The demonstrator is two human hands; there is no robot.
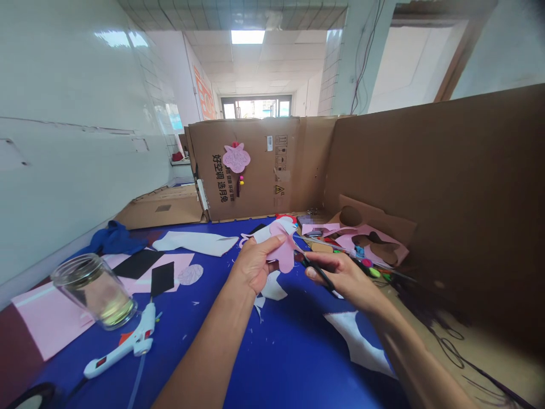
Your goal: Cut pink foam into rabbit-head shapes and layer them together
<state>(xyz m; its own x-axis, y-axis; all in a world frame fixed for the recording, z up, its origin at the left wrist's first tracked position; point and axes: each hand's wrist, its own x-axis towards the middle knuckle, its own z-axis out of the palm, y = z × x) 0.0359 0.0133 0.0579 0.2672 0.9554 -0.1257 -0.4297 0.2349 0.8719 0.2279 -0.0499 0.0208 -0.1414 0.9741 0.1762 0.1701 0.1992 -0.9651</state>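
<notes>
My left hand [254, 264] pinches a piece of pink felt [283, 249] with a curved, partly cut outline. My right hand [343, 275] grips a pair of black-handled scissors [318, 272], whose blades sit at the felt's right edge. The blades are partly hidden behind the felt and my fingers. White felt scraps [272, 288] lie on the blue work mat [293, 363] just below my hands. Small pink snippets are scattered around them.
A hot glue gun [128, 341] and a tilted glass jar [96, 289] lie at the left on pink and black felt. Craft pieces and cardboard templates fill the right. Cardboard walls [434, 170] rise behind and right, with a pink felt flower [236, 158] attached.
</notes>
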